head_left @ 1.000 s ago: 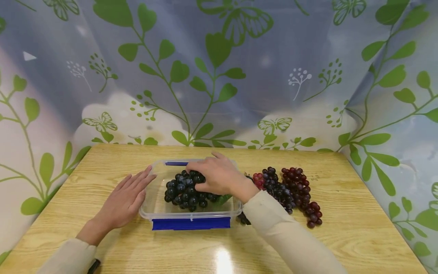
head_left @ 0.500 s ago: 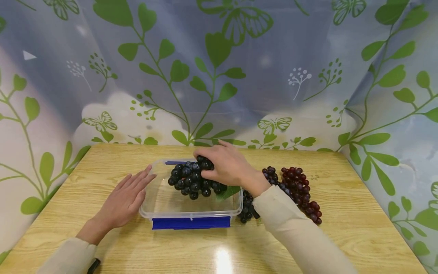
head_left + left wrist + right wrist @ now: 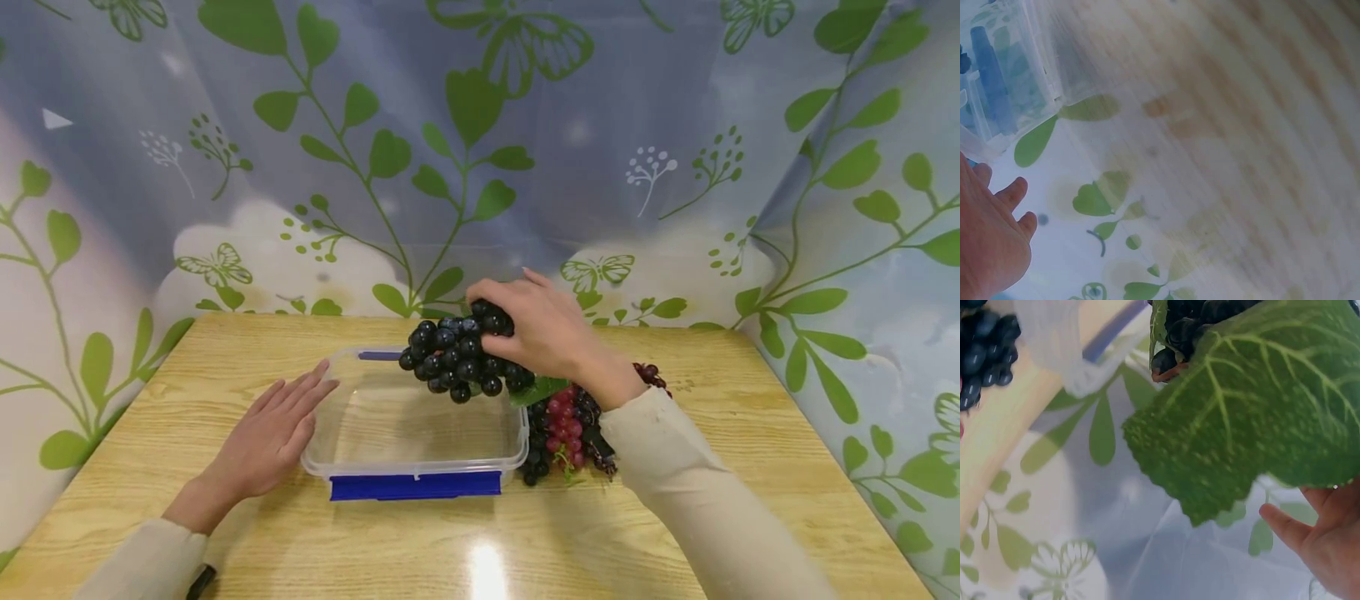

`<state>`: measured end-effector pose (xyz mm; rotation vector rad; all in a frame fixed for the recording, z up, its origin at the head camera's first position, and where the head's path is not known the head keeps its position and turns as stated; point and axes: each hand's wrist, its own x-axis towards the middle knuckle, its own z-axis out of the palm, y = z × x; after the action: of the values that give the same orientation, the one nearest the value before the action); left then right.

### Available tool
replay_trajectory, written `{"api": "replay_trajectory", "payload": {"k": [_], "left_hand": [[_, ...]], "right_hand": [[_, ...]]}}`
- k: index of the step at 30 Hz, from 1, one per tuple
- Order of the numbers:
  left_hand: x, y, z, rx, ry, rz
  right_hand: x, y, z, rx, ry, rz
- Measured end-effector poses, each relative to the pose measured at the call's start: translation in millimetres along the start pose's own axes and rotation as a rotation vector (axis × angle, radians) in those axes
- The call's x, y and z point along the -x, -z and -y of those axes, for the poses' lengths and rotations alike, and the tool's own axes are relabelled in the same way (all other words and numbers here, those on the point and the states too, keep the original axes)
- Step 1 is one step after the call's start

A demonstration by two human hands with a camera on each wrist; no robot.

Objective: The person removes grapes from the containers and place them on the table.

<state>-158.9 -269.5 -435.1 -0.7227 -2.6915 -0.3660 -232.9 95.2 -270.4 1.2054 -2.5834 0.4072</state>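
Observation:
My right hand (image 3: 542, 329) grips a bunch of black grapes (image 3: 453, 360) by its right end, above the back right of a clear plastic box (image 3: 416, 465). A green leaf (image 3: 1241, 419) hangs from the bunch and fills much of the right wrist view, with part of the hand beside it. My left hand (image 3: 262, 433) lies with straight fingers against the left side of the box, fingertips at its rim. In the left wrist view that hand shows at the lower left, below a corner of the box. The box has blue clips at front and back.
Right of the box, on the wooden table (image 3: 712, 467), lie several more bunches: red grapes (image 3: 564, 429), black grapes (image 3: 535, 454) and dark ones, partly hidden behind the right forearm. A patterned curtain (image 3: 360, 208) hangs behind the table.
My right hand has lifted the black grapes up from inside the box and carried them back and to the right. The left hand stays at the box's left side.

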Motion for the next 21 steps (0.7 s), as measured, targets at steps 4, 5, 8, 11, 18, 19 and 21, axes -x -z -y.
{"api": "replay_trajectory", "payload": {"k": [4, 5, 8, 11, 18, 19, 21], "left_hand": [[0.6, 0.7, 0.1, 0.002, -0.007, -0.005], [0.8, 1.1, 0.1, 0.001, -0.007, -0.005], [0.7, 0.8, 0.1, 0.004, -0.008, -0.006], [0.3, -0.3, 0.4, 0.008, -0.007, -0.008], [1.1, -1.3, 1.8, 0.013, 0.001, -0.017], [1.0, -1.1, 2.0, 0.014, -0.001, -0.016], [0.7, -0.2, 2.0, 0.015, -0.003, -0.012]], "right_hand": [[9.6, 12.5, -11.9, 0.013, -0.027, -0.046], [12.4, 15.7, -15.0, 0.011, -0.035, -0.058], [21.8, 24.5, -26.0, 0.016, -0.072, -0.080], [31.2, 32.2, -39.0, 0.017, -0.123, -0.093], [61.0, 49.5, -71.1, 0.010, -0.230, -0.138], [67.0, 52.1, -75.7, 0.031, -0.254, -0.144], [79.9, 56.8, -84.8, 0.068, -0.300, -0.157]]}}
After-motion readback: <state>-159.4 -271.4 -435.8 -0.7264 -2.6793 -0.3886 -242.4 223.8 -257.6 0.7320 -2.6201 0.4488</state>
